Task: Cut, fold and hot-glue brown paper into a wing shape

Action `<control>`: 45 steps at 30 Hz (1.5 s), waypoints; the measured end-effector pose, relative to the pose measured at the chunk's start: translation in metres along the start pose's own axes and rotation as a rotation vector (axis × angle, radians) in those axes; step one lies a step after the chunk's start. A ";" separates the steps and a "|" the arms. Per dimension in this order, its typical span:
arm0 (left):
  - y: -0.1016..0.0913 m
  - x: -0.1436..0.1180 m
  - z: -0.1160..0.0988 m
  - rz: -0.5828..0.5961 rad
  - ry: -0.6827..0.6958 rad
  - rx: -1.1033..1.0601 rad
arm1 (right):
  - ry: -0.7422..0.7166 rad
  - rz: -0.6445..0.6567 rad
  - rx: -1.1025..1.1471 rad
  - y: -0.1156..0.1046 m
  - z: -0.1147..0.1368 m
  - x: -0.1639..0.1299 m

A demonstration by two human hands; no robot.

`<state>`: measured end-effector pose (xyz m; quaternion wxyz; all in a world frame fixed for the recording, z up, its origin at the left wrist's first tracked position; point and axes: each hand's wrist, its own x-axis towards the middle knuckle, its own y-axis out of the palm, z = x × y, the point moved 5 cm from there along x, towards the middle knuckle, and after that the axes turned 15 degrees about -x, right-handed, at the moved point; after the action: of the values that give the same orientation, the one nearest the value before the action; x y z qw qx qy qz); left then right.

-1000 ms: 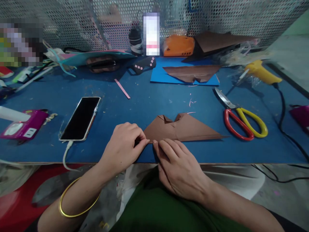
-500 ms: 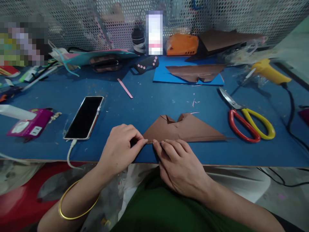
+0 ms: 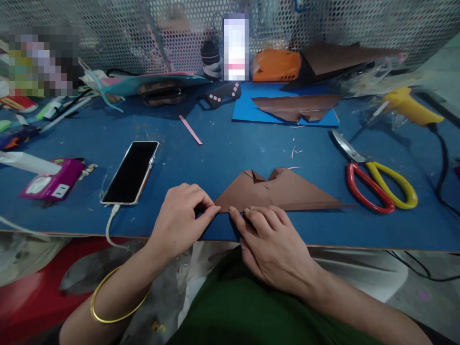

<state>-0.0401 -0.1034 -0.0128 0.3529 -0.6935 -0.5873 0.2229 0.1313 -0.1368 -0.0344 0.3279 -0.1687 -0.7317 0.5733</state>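
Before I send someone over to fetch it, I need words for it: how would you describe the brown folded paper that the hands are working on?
On the blue table, look at the near edge, between the black phone and the red-and-yellow scissors. The folded brown paper lies flat there, a wide triangle notched at its top, with the left hand and right hand on its left corner. A similar brown piece lies farther back on a lighter blue sheet.
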 end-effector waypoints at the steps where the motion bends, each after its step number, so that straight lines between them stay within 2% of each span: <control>1: 0.000 -0.001 0.000 -0.008 -0.007 -0.010 | -0.002 0.001 -0.001 0.000 0.000 0.000; 6: -0.001 -0.006 0.002 -0.055 -0.051 -0.053 | -0.005 0.001 -0.017 0.001 0.000 -0.001; 13: -0.003 -0.005 0.001 -0.024 -0.040 -0.068 | -0.037 0.020 -0.049 0.000 0.003 0.001; 22: -0.006 -0.006 0.006 -0.043 -0.067 -0.038 | -0.038 0.019 0.069 -0.003 0.006 0.007; 30: -0.005 -0.005 0.004 -0.040 -0.024 0.021 | -0.033 -0.012 -0.003 0.003 0.012 0.009; 38: -0.018 -0.011 0.018 -0.051 -0.036 0.061 | -0.036 -0.023 -0.017 0.004 0.013 0.006; 41: -0.022 -0.020 0.016 -0.143 -0.003 0.107 | -0.035 -0.026 -0.023 0.004 0.013 0.006; 43: -0.023 -0.030 0.007 -0.314 0.063 0.153 | -0.033 -0.032 -0.023 0.004 0.013 0.007; 45: -0.017 -0.042 -0.007 -0.444 0.206 0.195 | -0.035 -0.042 -0.024 0.003 0.014 0.008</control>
<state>-0.0550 -0.1448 0.0004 0.5162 -0.5293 -0.6619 0.1234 0.1159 -0.1410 -0.0372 0.3248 -0.1471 -0.7477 0.5603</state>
